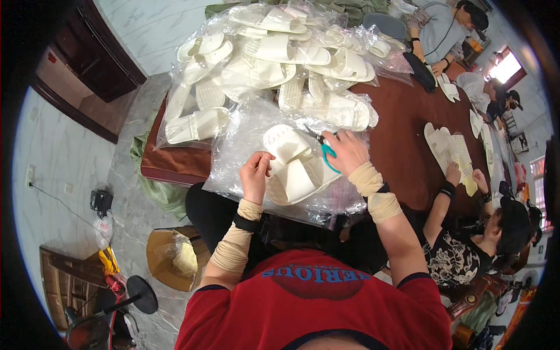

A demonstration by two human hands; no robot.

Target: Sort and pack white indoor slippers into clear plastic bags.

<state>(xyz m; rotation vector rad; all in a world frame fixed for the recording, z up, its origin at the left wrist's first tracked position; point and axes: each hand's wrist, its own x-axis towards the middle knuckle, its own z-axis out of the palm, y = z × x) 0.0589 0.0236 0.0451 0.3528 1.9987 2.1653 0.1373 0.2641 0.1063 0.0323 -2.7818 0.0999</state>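
A pair of cream slippers [294,182] lies on clear plastic bags [233,157] at the table's near edge, right in front of me. My right hand [348,153] is closed on scissors [330,156] with teal handles; their dark blades point up and left over the slippers. At the slippers' left edge is my left hand [255,175], its fingers pinched together. Whatever may be between those fingertips is too small to make out. Beyond both hands rises a large heap of cream slippers [274,49], many of them in clear bags.
The brown-covered table [402,134] stretches to the right, where a co-worker's hands [454,174] are at more slippers [438,143]. Another person [438,35] works at the far right. A cardboard box [160,256] stands on the floor to my left, near a fan [142,294].
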